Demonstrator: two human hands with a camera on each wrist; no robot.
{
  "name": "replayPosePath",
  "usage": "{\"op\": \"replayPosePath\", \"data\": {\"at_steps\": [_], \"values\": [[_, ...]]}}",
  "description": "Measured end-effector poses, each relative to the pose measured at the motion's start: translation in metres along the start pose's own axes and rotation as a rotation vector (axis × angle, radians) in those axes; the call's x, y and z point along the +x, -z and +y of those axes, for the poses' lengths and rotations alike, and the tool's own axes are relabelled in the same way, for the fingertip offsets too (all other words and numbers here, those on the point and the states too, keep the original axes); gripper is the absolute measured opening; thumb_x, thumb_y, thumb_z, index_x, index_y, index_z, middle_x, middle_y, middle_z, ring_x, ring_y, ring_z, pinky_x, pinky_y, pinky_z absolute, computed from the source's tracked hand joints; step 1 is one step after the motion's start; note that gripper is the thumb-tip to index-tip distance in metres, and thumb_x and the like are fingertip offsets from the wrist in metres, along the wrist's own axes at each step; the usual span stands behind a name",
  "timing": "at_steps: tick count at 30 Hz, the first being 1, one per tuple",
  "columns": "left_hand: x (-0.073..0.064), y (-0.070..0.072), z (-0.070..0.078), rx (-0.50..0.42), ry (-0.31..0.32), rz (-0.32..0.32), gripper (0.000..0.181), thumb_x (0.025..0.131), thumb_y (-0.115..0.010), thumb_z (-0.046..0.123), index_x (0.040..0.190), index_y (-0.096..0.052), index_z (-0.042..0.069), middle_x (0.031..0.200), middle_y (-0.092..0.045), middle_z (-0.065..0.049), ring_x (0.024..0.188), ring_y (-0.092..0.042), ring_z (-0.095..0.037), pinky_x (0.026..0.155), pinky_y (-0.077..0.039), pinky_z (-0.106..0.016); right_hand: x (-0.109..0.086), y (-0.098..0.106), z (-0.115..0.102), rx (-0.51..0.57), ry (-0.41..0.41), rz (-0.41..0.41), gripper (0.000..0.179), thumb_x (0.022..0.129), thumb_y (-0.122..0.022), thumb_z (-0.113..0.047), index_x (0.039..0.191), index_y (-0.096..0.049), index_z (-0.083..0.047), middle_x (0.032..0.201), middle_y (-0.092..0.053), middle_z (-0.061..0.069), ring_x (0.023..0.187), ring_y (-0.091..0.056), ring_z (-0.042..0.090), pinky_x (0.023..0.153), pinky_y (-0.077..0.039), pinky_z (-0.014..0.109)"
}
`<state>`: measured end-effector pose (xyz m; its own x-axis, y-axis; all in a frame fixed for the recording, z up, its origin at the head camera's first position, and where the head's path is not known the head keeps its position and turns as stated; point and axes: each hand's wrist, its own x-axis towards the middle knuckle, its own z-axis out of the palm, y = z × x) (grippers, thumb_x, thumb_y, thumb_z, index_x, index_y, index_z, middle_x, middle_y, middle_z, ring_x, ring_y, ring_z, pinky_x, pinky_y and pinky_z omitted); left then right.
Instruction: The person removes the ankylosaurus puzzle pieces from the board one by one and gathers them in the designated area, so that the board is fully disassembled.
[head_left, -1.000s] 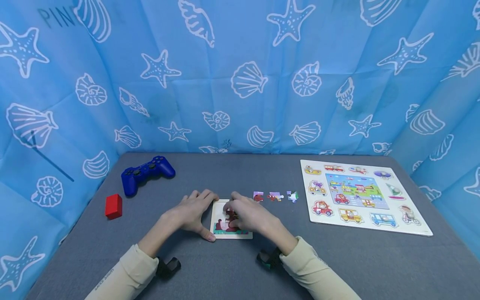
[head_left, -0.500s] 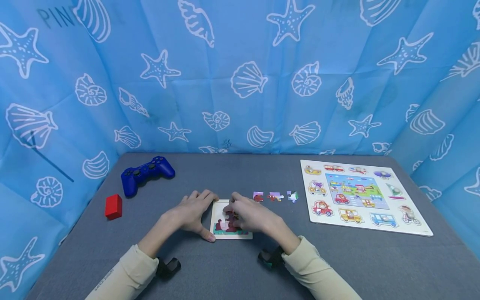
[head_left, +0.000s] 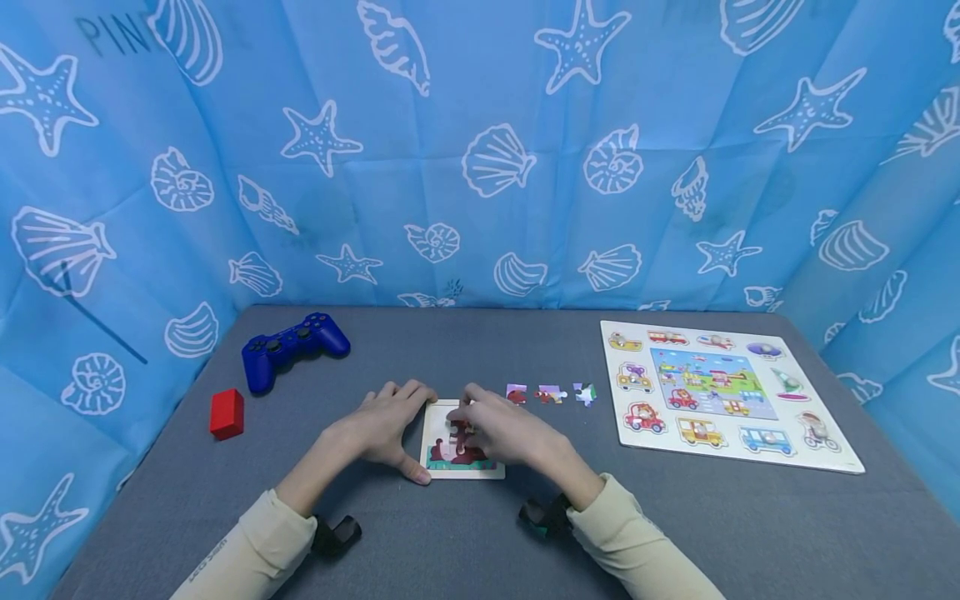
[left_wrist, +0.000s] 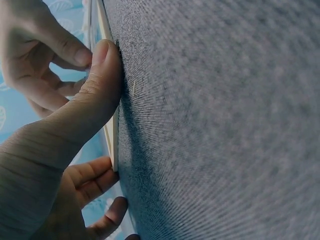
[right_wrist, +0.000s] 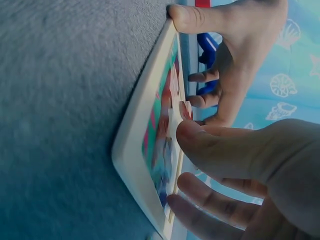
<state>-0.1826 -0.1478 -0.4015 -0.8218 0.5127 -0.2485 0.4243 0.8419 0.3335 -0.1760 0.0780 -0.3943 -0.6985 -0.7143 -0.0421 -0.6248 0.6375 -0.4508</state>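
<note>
A small jigsaw tray (head_left: pixel 472 475) with a pale rim lies on the table in front of me, partly filled with a brown and green picture. My left hand (head_left: pixel 378 429) holds its left side, thumb at the near corner and fingers at the far one. Over the tray's right part is my right hand (head_left: pixel 504 427); in the right wrist view, its thumb and a finger pinch a small puzzle piece (right_wrist: pixel 186 110) just above the picture. The right hand hides part of the tray. Several loose pieces, among them a purple and red one (head_left: pixel 551 392), lie beyond it.
A large peg puzzle board (head_left: pixel 622 425) with vehicle pictures lies at the right. At the left are a blue game controller (head_left: pixel 296 346) and a red block (head_left: pixel 227 414). A blue shell-patterned curtain (head_left: pixel 480 208) hangs behind the grey table (head_left: pixel 420 550).
My right hand has shifted very slightly, and a little more of the brown picture shows beneath its fingers. The left hand, tray and loose pieces stay in place.
</note>
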Motion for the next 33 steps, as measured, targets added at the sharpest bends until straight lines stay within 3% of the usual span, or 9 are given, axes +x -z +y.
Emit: {"op": "replayPosePath", "data": {"at_steps": [15, 24, 33], "values": [[0.001, -0.001, -0.001, 0.011, 0.028, -0.012, 0.111, 0.061, -0.092, 0.064, 0.149, -0.044, 0.016, 0.151, -0.045, -0.007, 0.131, -0.044, -0.036, 0.105, -0.037, -0.062, -0.031, 0.022, 0.029, -0.037, -0.006, 0.056, 0.033, 0.093, -0.070, 0.000, 0.125, -0.071, -0.003, 0.114, -0.063, 0.010, 0.096, -0.063, 0.020, 0.082, -0.055, 0.035], [0.001, -0.002, -0.001, 0.004, 0.034, -0.014, 0.111, 0.061, -0.092, 0.064, 0.149, -0.044, 0.017, 0.151, -0.045, -0.007, 0.132, -0.044, -0.037, 0.106, -0.037, -0.063, -0.057, 0.037, 0.050, -0.080, -0.114, 0.068, 0.035, 0.091, -0.073, 0.000, 0.124, -0.072, -0.007, 0.113, -0.063, 0.008, 0.091, -0.061, 0.015, 0.078, -0.053, 0.035], [0.001, 0.000, -0.001, -0.004, 0.031, -0.018, 0.111, 0.061, -0.092, 0.063, 0.149, -0.044, 0.016, 0.151, -0.046, -0.007, 0.131, -0.045, -0.036, 0.106, -0.037, -0.063, -0.072, 0.038, 0.062, -0.091, -0.196, 0.014, 0.037, 0.090, -0.073, -0.003, 0.127, -0.071, -0.007, 0.117, -0.063, 0.010, 0.096, -0.061, 0.019, 0.085, -0.054, 0.043]]}}
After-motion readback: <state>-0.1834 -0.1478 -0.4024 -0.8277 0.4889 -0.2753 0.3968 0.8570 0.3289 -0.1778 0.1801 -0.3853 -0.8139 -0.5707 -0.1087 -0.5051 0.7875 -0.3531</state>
